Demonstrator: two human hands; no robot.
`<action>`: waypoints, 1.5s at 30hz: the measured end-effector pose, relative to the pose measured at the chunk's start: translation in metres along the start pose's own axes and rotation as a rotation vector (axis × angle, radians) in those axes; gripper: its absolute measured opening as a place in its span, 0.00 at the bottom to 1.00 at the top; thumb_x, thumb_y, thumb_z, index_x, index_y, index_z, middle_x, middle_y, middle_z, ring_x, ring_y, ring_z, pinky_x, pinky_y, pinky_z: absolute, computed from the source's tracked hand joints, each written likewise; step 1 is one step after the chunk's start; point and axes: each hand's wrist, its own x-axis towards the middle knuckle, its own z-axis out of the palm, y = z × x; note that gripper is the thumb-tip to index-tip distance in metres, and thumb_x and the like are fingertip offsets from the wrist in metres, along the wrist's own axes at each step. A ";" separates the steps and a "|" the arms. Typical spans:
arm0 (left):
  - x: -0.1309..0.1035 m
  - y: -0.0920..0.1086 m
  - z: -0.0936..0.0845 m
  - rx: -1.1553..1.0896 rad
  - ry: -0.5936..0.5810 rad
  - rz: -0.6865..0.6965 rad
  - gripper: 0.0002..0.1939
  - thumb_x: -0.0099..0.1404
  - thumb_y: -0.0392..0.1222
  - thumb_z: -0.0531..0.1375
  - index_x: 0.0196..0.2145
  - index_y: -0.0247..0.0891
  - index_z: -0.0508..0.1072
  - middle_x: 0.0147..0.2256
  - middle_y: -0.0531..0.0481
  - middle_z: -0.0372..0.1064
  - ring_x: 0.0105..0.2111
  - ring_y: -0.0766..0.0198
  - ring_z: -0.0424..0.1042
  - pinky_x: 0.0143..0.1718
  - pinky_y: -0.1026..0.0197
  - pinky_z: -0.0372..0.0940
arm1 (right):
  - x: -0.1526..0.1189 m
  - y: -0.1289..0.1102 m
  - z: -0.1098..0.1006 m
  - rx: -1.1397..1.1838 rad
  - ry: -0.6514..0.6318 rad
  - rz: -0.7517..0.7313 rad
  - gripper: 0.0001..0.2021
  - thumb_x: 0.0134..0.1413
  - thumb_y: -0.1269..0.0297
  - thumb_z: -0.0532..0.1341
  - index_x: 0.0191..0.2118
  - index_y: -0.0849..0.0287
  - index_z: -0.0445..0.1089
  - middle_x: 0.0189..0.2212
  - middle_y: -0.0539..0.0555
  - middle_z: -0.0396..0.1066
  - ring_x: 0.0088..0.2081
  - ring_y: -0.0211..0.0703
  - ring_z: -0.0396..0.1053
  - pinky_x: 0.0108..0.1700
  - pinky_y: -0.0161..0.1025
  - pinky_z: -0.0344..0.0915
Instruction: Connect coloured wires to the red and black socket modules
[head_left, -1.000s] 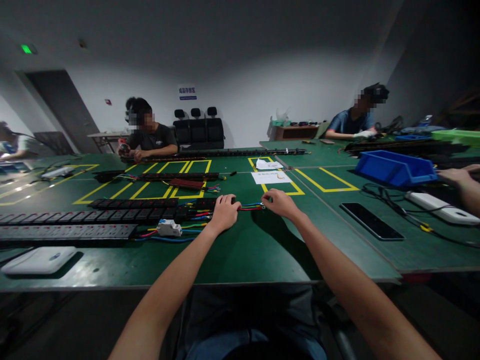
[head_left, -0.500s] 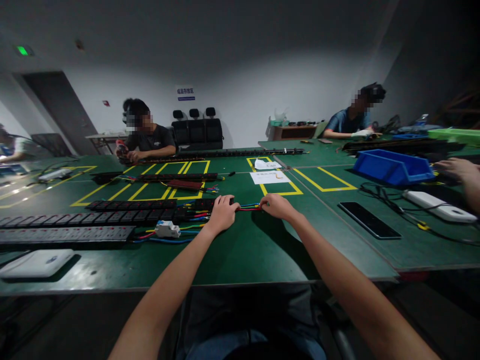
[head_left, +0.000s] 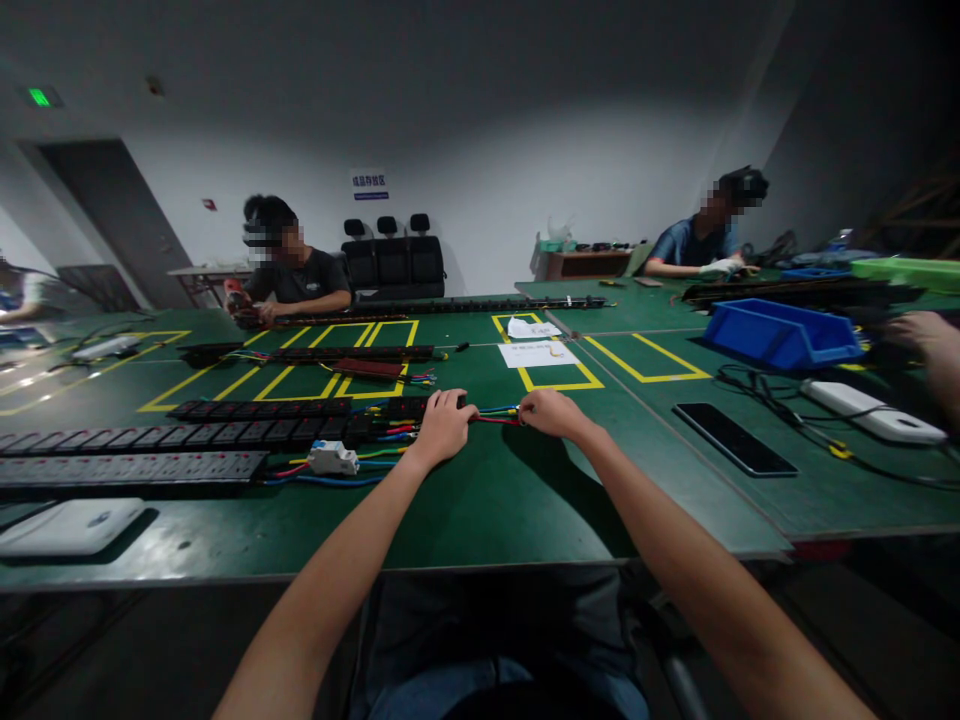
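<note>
Coloured wires (head_left: 496,414), red, blue and green, stretch between my two hands above the green table (head_left: 465,510). My right hand (head_left: 551,412) is closed on their right ends. My left hand (head_left: 444,425) lies over the end of a black socket strip (head_left: 401,408), its fingers curled round the strip end and the start of the wires. To the left, a longer black strip (head_left: 285,430) and a grey-faced strip (head_left: 150,468) lie side by side. A white breaker (head_left: 333,458) sits among thicker wires beside the grey-faced strip.
A phone (head_left: 735,438), a white device (head_left: 874,410) with cables and a blue bin (head_left: 784,332) are on the right. Another white device (head_left: 75,527) lies front left. Paper sheets (head_left: 536,354) lie ahead. Other people work around the table; one's hand shows at the right edge.
The view has shifted slightly. My hands keep nearly the same pose on the strip end and wires. The other person's hand at the right edge has moved a little.
</note>
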 end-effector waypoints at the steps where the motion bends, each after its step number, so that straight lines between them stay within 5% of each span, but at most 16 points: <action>1: 0.000 0.000 0.000 0.002 -0.001 0.000 0.16 0.68 0.31 0.57 0.46 0.43 0.82 0.59 0.39 0.68 0.62 0.47 0.65 0.67 0.39 0.57 | 0.000 0.000 0.000 -0.003 -0.006 -0.004 0.12 0.59 0.66 0.59 0.35 0.53 0.83 0.36 0.54 0.80 0.38 0.44 0.75 0.36 0.34 0.60; 15: -0.001 0.003 -0.004 -0.039 -0.018 -0.021 0.19 0.68 0.30 0.56 0.51 0.43 0.80 0.60 0.38 0.68 0.63 0.48 0.64 0.68 0.39 0.55 | 0.001 0.004 -0.001 0.078 0.140 0.067 0.13 0.61 0.67 0.58 0.40 0.53 0.83 0.40 0.53 0.82 0.40 0.44 0.76 0.37 0.33 0.62; 28: 0.000 0.003 -0.005 0.017 -0.022 -0.003 0.19 0.68 0.30 0.56 0.52 0.42 0.79 0.60 0.38 0.67 0.63 0.48 0.65 0.67 0.41 0.56 | -0.002 0.001 -0.002 0.067 0.152 0.083 0.14 0.63 0.67 0.57 0.40 0.53 0.82 0.43 0.54 0.80 0.42 0.44 0.74 0.39 0.34 0.63; 33: -0.001 0.003 -0.005 0.002 -0.021 -0.010 0.19 0.69 0.30 0.56 0.52 0.42 0.79 0.60 0.39 0.67 0.63 0.48 0.64 0.68 0.41 0.55 | -0.003 0.002 0.000 0.000 0.182 0.121 0.14 0.63 0.67 0.58 0.48 0.56 0.80 0.49 0.59 0.76 0.48 0.48 0.74 0.43 0.36 0.65; 45: -0.001 0.003 -0.005 -0.001 -0.036 -0.015 0.19 0.68 0.30 0.57 0.52 0.43 0.80 0.60 0.39 0.67 0.63 0.49 0.64 0.68 0.42 0.55 | 0.000 0.008 0.004 -0.092 -0.087 0.208 0.23 0.65 0.73 0.51 0.59 0.59 0.75 0.56 0.65 0.76 0.55 0.56 0.75 0.51 0.43 0.69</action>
